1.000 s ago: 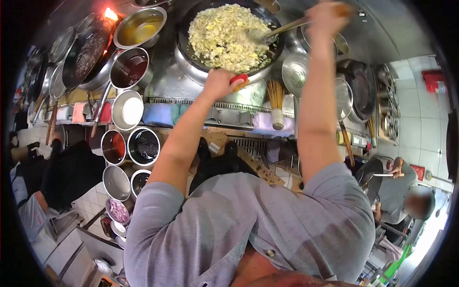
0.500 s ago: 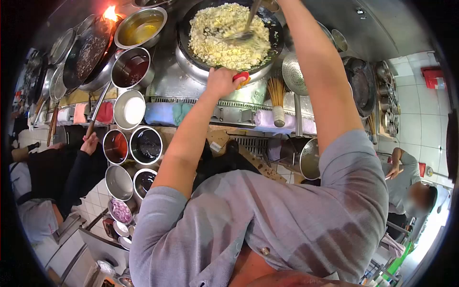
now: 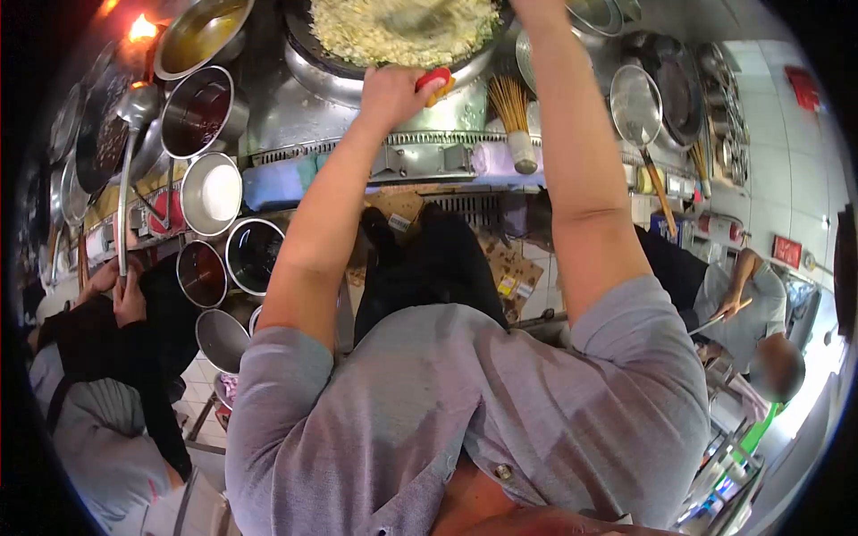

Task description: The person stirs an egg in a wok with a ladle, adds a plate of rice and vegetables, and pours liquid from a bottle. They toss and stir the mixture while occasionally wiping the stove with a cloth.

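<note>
A large black wok (image 3: pixel 299 40) at the top of the view holds a heap of pale yellow and white food, like egg fried rice (image 3: pixel 357 36), with green bits at its edge. My left hand (image 3: pixel 393 96) is closed at the wok's near rim, on a folded red and orange pad (image 3: pixel 435 80). At the top edge my right hand (image 3: pixel 540 11) is partly cut off, its fingers barely showing. A motion-blurred ladle (image 3: pixel 424 18) moves through the food on that hand's side; its grip on the handle is mostly out of frame.
On the left stand metal pots with dark red sauce (image 3: pixel 197 112), white contents (image 3: pixel 219 194) and dark liquid (image 3: pixel 255 256). A flame (image 3: pixel 143 29) burns behind them. A co-worker's hands (image 3: pixel 130 290) hold a long ladle there. A bamboo brush (image 3: pixel 511 121) and a strainer (image 3: pixel 636 107) lie rightward.
My view has shifted, so the wok sits higher in the frame. The ladle has swept leftward through the food. The left co-worker has raised a long ladle upright; my left hand keeps its hold.
</note>
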Motion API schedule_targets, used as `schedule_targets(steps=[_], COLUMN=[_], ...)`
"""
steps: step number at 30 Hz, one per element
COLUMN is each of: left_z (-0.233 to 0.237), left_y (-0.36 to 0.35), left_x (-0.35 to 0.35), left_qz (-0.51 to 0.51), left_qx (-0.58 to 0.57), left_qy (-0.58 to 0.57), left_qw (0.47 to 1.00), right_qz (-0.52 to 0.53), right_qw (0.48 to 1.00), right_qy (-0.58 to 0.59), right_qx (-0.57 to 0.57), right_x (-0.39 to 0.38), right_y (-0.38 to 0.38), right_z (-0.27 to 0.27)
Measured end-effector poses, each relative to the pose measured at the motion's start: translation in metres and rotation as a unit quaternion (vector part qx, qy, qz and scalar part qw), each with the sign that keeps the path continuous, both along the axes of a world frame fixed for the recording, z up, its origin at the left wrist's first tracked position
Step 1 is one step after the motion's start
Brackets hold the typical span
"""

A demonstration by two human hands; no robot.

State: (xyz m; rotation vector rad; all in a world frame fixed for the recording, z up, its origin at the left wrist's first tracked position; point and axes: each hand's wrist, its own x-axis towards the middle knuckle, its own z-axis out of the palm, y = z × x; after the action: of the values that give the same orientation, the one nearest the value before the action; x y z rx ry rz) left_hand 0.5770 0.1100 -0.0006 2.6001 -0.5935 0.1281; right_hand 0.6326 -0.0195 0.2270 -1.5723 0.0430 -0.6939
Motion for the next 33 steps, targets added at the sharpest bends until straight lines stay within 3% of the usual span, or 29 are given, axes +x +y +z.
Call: schedule_targets(steps=[2,4,6,8,10,12,13,14,15,16,18,20,21,22,24,25,26,27,28,29,31,32,33], left_z=[-0.005,-0.003,0.000,0.005,0.007,0.010,0.009,0.009,0.008,0.007,0.008,0.011,0.002,0.002,0.004,0.004,0.004,0.004,0.006,0.010,0.018,0.021,0.018], left_y=[-0.001,-0.003,-0.003,-0.002,-0.001,-0.001,-0.002,-0.001,-0.001,-0.002,-0.002,0.000,0.000,0.000,0.000,-0.001,0.000,0.001,0.001,0.001,-0.004,-0.007,-0.010], left_x=[0.003,0.003,0.004,0.003,0.006,0.007,0.007,0.008,0.009,0.007,0.005,0.002,0.002,0.001,-0.001,-0.002,-0.002,-0.003,-0.003,-0.003,-0.002,-0.004,-0.006], left_qz=[0.001,-0.003,0.000,-0.003,-0.007,-0.018,-0.013,-0.010,-0.012,-0.016,-0.014,-0.017,-0.013,-0.009,0.006,0.008,0.013,0.002,-0.007,-0.006,0.013,0.021,0.026], left_qx=[0.002,-0.001,-0.008,-0.001,0.006,0.016,0.024,0.025,0.019,0.014,0.009,-0.006,-0.013,-0.011,-0.033,-0.035,-0.035,-0.043,-0.050,-0.022,0.010,0.041,0.045], left_qy=[-0.004,0.014,0.032,0.054,0.054,0.087,0.080,0.075,0.068,0.062,0.050,0.061,0.032,0.029,0.036,0.026,0.022,0.025,0.028,0.062,0.070,0.079,0.081], left_qw=[1.000,1.000,0.999,0.999,0.999,0.996,0.996,0.997,0.997,0.998,0.999,0.998,0.999,0.999,0.999,0.999,0.999,0.999,0.998,0.998,0.997,0.996,0.995], right_qz=[0.119,0.006,-0.103,0.183,0.372,0.431,0.435,0.416,0.380,0.382,0.267,0.468,0.398,0.403,0.335,0.344,0.349,0.277,0.187,0.194,0.209,0.216,0.223], right_qw=[0.983,0.984,0.909,0.933,0.905,0.851,0.851,0.827,0.772,0.773,0.691,0.549,0.611,0.610,0.796,0.831,0.831,0.870,0.848,0.847,0.737,0.736,0.778], right_qy=[-0.140,-0.129,-0.146,-0.015,0.104,0.299,0.295,0.320,0.334,0.330,0.367,0.375,0.424,0.424,0.454,0.435,0.432,0.351,0.240,0.235,0.410,0.408,0.353], right_qx=[-0.019,-0.121,-0.378,-0.309,-0.177,0.013,0.010,0.201,0.384,0.384,0.563,0.582,0.537,0.535,0.219,0.038,0.035,-0.207,-0.433,-0.435,-0.496,-0.495,-0.469], right_x=[0.027,0.011,-0.016,-0.086,-0.157,-0.201,-0.209,-0.214,-0.213,-0.204,-0.166,-0.116,-0.103,-0.095,-0.080,-0.086,-0.102,-0.122,-0.136,-0.143,-0.151,-0.149,-0.143], right_y=[-0.034,-0.042,-0.063,-0.084,-0.091,-0.115,-0.114,-0.111,-0.108,-0.097,-0.075,-0.080,-0.067,-0.064,-0.063,-0.071,-0.078,-0.085,-0.088,-0.089,-0.093,-0.102,-0.116], right_z=[-0.066,-0.079,-0.125,-0.144,-0.123,-0.134,-0.145,-0.158,-0.164,-0.166,-0.172,-0.199,-0.171,-0.158,-0.142,-0.135,-0.131,-0.132,-0.134,-0.135,-0.143,-0.156,-0.173])
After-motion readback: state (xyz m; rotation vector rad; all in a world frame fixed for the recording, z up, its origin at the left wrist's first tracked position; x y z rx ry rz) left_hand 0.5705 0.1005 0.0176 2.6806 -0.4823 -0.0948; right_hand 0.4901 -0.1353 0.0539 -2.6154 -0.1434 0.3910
